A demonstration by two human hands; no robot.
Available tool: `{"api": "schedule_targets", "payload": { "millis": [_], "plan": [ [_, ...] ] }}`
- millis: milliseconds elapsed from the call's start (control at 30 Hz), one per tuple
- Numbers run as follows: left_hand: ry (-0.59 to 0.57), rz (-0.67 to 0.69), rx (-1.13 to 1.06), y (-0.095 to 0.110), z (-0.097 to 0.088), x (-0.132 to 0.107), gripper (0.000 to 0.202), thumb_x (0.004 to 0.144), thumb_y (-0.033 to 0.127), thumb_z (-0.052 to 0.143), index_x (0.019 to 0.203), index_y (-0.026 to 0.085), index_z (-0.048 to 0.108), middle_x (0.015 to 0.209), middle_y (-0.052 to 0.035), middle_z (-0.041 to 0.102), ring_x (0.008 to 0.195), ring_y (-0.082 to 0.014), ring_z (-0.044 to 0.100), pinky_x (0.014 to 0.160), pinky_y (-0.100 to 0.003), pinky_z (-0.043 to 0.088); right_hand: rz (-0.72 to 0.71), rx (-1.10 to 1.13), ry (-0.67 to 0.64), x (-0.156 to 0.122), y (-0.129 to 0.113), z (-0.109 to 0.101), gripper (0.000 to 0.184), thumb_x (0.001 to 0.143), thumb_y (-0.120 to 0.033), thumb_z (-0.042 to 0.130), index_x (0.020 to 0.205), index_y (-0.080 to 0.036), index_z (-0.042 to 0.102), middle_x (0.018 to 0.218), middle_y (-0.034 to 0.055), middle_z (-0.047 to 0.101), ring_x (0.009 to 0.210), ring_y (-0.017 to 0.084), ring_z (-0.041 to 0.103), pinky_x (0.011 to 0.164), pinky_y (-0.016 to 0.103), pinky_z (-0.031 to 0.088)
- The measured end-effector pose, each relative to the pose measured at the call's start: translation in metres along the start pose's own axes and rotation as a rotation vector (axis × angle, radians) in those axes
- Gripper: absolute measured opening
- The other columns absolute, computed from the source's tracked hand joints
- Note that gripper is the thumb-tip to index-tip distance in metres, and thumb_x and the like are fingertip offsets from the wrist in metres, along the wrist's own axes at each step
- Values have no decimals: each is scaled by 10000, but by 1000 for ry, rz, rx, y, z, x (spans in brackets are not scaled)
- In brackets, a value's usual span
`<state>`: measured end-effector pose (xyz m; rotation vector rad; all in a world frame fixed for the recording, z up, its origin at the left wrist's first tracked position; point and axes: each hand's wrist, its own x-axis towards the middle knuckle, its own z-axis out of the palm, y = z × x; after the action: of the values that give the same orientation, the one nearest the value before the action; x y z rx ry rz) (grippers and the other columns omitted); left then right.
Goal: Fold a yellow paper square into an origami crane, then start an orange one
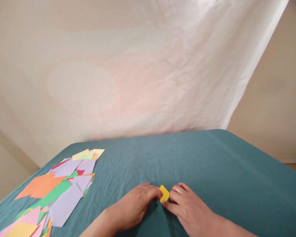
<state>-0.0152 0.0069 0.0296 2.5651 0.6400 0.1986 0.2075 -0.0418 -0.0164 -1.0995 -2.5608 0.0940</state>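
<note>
A small yellow piece of paper (pixel 164 193) is between my two hands, low in the middle of the view. My left hand (pixel 141 200) has its thumb and fingertips closed at the paper's left edge. From the other side, my right hand (pixel 184 203) pinches the lower right edge, with thumb and index finger near the corner and the other fingers curled. The paper looks folded, with straight edges. My fingertips hide part of its left side.
Many loose paper pieces lie in a spread at the left, among them an orange sheet (pixel 39 186), a lilac sheet (pixel 66 205) and a green strip (pixel 55 194). A teal cloth (pixel 199 158) covers the table. Behind it hangs a pale sheet (pixel 143 82).
</note>
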Motion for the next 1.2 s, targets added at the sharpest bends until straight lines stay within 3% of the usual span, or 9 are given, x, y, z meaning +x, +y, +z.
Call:
{"api": "schedule_targets", "payload": {
  "millis": [267, 533, 667, 800, 933, 1067, 1200],
  "plan": [
    [-42, -71, 200, -2, 8, 2, 636, 734, -11, 428, 1302, 273, 394, 1306, -39, 537, 1209, -202, 482, 1051, -423, 313, -2, -19, -16, -2, 1, 1, 224, 863, -176, 501, 1040, -238, 624, 899, 35, 627, 840, 193, 498, 784, 340, 347],
    [-55, -10, 296, -14, 14, 0, 709, 725, 13, 441, 1358, 321, 358, 1423, 3, 419, 1303, -240, 374, 1087, -498, 210, -11, 55, -9, -3, -2, 0, 223, 877, -167, 482, 1007, -241, 647, 838, 33, 622, 821, 183, 506, 783, 337, 347],
    [5, -62, 285, -17, 16, -1, 618, 805, 53, 441, 1350, 339, 379, 1423, 11, 419, 1310, -233, 364, 1085, -489, 236, 7, 241, 55, -4, 3, 0, 324, 889, -98, 428, 877, -289, 691, 745, 3, 603, 774, 149, 524, 765, 306, 351],
    [141, -72, 231, -21, 19, 0, 441, 926, 144, 360, 1329, 312, 421, 1381, -21, 474, 1274, -191, 414, 1071, -430, 300, 235, 356, 156, -3, 20, 3, 336, 866, -44, 415, 883, -245, 684, 788, 4, 628, 784, 142, 545, 754, 288, 369],
    [252, -73, 150, -20, 16, 15, 385, 944, 172, 352, 1298, 279, 461, 1301, -47, 534, 1182, -168, 493, 1004, -330, 392, 321, 364, 166, 0, 30, 6, 366, 805, 8, 417, 846, -239, 684, 763, -9, 622, 782, 145, 543, 757, 284, 371],
    [81, -40, 203, -11, 5, 38, 351, 855, 202, 556, 1201, 256, 533, 1108, -45, 613, 1051, -204, 547, 915, -320, 433, 359, 371, 190, 0, 32, 7, 395, 765, 27, 414, 847, -244, 689, 776, -10, 624, 800, 150, 541, 762, 284, 366],
    [-91, -49, 280, -5, -4, 51, 303, 776, 181, 651, 1059, 269, 585, 1008, -23, 597, 958, -208, 554, 815, -292, 438, 374, 388, 184, -1, 35, 9, 411, 750, 26, 419, 856, -256, 698, 759, -9, 624, 794, 153, 545, 749, 282, 367]
  ]
}}
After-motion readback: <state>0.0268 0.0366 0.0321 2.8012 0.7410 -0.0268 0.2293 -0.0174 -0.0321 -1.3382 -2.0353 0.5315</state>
